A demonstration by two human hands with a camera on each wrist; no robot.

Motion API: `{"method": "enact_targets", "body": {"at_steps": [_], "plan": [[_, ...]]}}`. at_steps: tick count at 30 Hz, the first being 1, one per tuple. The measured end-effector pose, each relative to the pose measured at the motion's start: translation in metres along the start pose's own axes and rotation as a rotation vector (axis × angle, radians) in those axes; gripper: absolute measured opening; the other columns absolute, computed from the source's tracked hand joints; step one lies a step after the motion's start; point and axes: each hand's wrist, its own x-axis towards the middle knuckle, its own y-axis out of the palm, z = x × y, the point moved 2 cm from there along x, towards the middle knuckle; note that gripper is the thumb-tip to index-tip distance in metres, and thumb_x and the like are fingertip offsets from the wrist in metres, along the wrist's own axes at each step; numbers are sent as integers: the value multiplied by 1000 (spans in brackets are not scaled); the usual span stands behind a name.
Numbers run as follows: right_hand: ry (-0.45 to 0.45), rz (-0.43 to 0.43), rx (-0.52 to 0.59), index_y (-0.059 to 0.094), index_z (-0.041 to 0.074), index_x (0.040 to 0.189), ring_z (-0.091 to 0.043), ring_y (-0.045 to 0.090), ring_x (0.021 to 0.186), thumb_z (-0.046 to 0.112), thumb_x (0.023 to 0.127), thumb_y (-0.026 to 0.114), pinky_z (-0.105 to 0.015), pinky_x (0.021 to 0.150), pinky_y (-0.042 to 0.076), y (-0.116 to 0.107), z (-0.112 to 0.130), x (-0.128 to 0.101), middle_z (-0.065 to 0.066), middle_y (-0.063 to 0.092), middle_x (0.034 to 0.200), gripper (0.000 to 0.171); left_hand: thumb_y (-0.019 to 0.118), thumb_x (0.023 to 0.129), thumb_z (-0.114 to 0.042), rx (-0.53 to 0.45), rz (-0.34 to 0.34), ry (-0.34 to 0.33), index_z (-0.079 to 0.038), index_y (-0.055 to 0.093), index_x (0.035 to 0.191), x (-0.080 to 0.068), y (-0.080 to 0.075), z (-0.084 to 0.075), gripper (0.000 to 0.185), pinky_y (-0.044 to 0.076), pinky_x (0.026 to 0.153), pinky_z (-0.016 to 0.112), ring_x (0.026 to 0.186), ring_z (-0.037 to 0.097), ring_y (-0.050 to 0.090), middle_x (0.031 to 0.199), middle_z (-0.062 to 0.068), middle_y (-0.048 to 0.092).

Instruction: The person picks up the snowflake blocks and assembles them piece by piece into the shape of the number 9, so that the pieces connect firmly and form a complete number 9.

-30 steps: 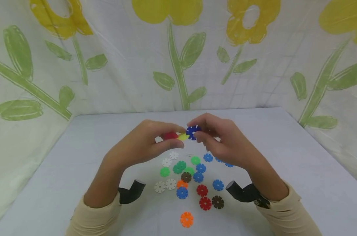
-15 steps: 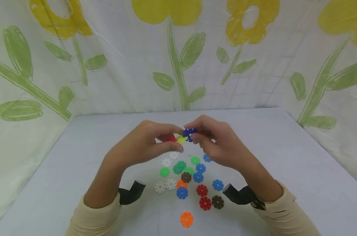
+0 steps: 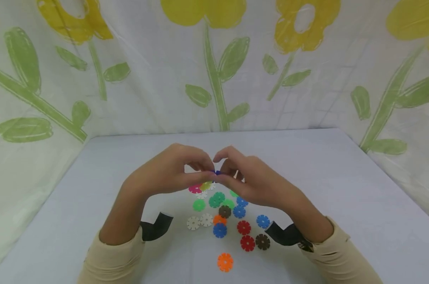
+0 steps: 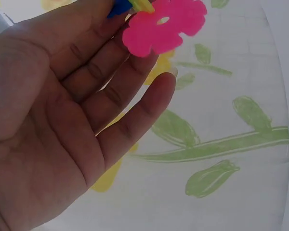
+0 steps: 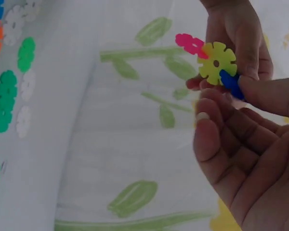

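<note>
Both hands are pinching: left hand [image 3: 165, 173] on the yellow notched plastic disc [image 5: 216, 62], right hand [image 3: 250, 179] on the blue disc [image 5: 231, 84] at its 5 o'clock, so I reckon crooked pushing pops the joint.

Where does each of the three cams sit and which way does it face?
Head: worn high, looking forward and down at the table; shows left hand, right hand, sleeves.
Left wrist: looks along the palm at the pink disc.
Right wrist: looks past its palm at the yellow disc.
Shared: the joined discs appear in all three.
</note>
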Motion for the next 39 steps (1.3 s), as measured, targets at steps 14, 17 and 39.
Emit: {"method": "enact_targets", "body": {"at_steps": [14,17,39], "plan": [[278,828,-323,65,25,92,-6,51,69,19,81,85,-21,60,44,76,10,-13,13,54,74,24,70,94,-13,24,-39,21,-12,72,95,-2,-2,3,2,56,79,30,85,4,63,86,-14,67],[225,877,-426,58,25,85,-6,47,60,20,79,87,-21,53,38,96,12,-15,11,49,66,30,70,92,-9,33,-60,33,-12,72,96,-3,-3,2,5,56,80,33,85,4,63,87,-13,67],[-63,527,-11,67,17,96,3,53,72,15,95,71,-12,70,48,38,21,-8,16,59,81,4,60,100,-12,-57,-85,59,-16,61,89,-3,-5,0,12,53,70,34,74,10,58,77,-11,58]]}}
